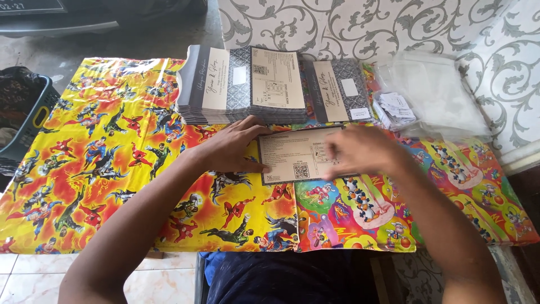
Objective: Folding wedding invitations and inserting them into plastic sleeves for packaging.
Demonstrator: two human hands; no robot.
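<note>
- Looking down from the head view, we see the left hand (233, 149) lying flat with fingers spread, its fingertips resting on the left edge of a cream card with a dark border (297, 155); we judge this pins the card against the slippery wrapping-paper cover (112, 169) of the table.
- We see the right hand (363, 147) lying over the right part of the same card, fingers bent down onto it; motion blur softens it, so we cannot tell whether it pinches the edge or only presses.
- The card lies flat near the middle of the table, just in front of the stacks; its right end is hidden under the right hand.
- A tall stack of matching cards (242, 84) stands behind the card, with a lower stack (340, 90) just beside it on the right; both sit within reach, which we judge suits repeated picking.
- Clear plastic sleeves (436, 95) and small white slips (396, 106) lie at the far right; their number is hard to make out.
- A dark basket (25, 110) is cut off at the left edge; its contents are unclear.
</note>
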